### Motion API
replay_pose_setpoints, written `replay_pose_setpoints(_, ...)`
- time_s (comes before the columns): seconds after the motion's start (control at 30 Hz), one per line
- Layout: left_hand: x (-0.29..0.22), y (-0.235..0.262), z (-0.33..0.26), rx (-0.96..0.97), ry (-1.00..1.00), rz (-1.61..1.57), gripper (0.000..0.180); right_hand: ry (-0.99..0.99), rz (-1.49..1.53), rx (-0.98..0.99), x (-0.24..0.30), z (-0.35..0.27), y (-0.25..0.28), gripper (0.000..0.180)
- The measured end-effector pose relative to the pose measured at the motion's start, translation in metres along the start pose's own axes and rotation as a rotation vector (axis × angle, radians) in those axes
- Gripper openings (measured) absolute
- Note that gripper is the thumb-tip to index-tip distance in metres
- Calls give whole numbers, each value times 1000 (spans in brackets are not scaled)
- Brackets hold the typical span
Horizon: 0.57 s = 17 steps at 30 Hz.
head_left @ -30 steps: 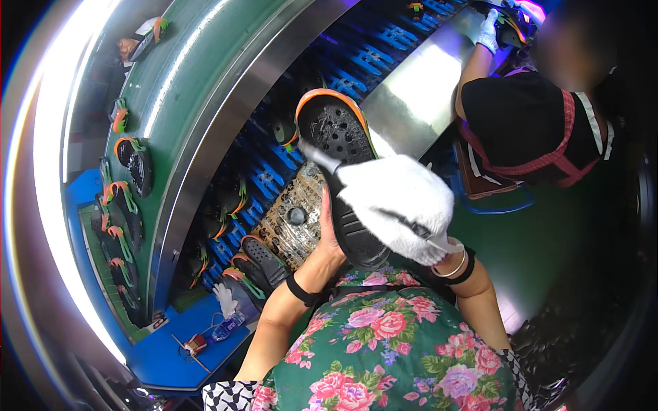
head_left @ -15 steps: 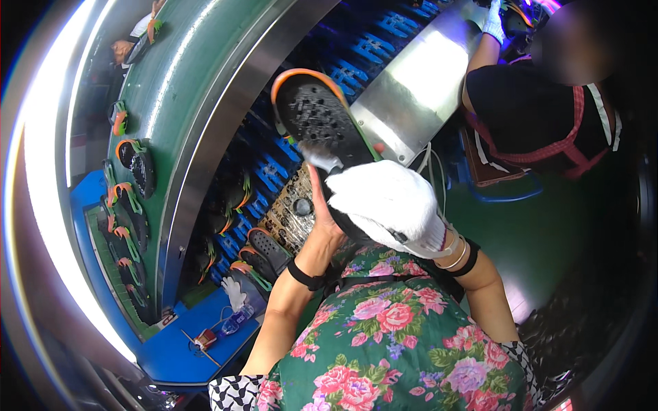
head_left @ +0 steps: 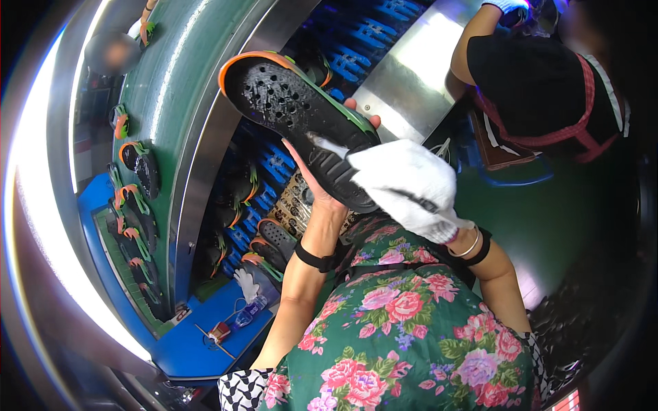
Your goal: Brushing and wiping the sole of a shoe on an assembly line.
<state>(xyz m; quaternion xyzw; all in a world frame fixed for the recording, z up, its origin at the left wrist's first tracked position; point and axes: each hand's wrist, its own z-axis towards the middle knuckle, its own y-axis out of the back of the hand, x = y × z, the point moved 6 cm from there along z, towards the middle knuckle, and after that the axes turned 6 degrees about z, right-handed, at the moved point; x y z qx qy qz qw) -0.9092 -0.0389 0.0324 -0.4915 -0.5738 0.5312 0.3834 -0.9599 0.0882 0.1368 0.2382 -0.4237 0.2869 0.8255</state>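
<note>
Fingers of the left hand (head_left: 322, 185) cup the black shoe sole (head_left: 301, 123) from beneath, fingertips showing past its far edge. Sole: tread side up, orange-rimmed, long axis running from upper left down to lower right. Right hand (head_left: 404, 185), in a white glove, closes over the sole's lower-right end; its fingers cannot be told apart. Green conveyor belt (head_left: 171, 103), carrying more soles, lies left of the sole; a co-worker (head_left: 541, 82) stands to its right.

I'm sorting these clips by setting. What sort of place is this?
Most likely a shoe factory line. The left hand holds a black shoe sole while the gloved right hand works on it; more soles ride a green conveyor belt, and blue racks hold others.
</note>
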Motion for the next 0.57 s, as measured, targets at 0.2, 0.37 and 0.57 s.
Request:
replay_pose_setpoints(0.2, -12, 12, 5, -28, 57, 26, 98, -97, 262, 85, 0, -8, -11, 19)
replay_pose_setpoints(0.37, -14, 10, 5, -39, 9, 60, 99, 39, 9, 80, 2, -12, -12, 16)
replay_pose_setpoints(0.57, -10, 1, 8, 126, 30, 27, 104, -237, 414, -36, -16, -18, 3, 10)
